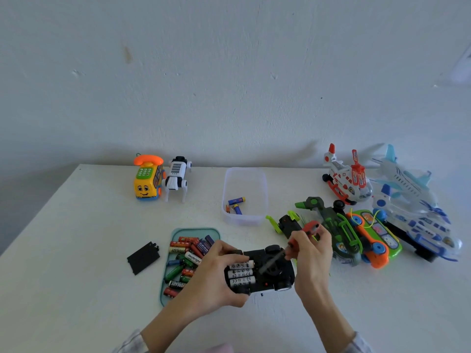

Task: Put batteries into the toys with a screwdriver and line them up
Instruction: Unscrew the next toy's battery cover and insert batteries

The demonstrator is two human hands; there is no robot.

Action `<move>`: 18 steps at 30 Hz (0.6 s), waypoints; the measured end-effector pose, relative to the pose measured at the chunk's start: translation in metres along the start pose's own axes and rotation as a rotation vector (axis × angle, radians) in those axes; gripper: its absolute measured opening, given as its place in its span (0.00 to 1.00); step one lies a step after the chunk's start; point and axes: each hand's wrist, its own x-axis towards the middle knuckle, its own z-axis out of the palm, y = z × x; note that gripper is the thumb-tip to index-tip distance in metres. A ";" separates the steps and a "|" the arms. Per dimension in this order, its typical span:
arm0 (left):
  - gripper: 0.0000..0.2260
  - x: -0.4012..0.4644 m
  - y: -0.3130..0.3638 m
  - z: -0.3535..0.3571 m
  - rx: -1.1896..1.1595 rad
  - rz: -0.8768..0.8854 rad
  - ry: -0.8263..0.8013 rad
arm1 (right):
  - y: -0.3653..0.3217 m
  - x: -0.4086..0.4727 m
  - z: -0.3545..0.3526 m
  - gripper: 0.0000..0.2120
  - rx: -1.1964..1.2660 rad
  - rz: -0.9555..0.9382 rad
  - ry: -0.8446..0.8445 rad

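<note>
In the head view, a black plastic toy car [265,272] is held upside down, just above the near middle of the table, by the left hand [216,273], whose fingers are curled round its left end. Three white cylindrical batteries [240,273] are seated side by side in its open compartment. An orange-handled screwdriver [299,242] is pinched in the right hand [312,253], its dark shaft angled down onto the underside just right of the batteries.

The step in hand appears to be closing the compartment. The flat black plastic cover [143,257], lying well to the left on the table, would best be fitted first, the car kept steady and the tip held square in the screw so it is not stripped.

The surface is a white table [76,225] set against a plain white wall [229,72]. A teal tray of loose batteries [167,284] lies just left of the car, and a clear plastic box [244,174] with a few batteries stands farther back. A yellow telephone-bus toy [147,178] and a white robot dog toy [177,178] stand side by side at far left; more toys are piled at far right.
</note>
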 end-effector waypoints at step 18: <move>0.52 0.000 -0.001 0.006 -0.029 0.002 0.035 | 0.001 -0.023 0.021 0.06 -1.489 -0.315 -0.590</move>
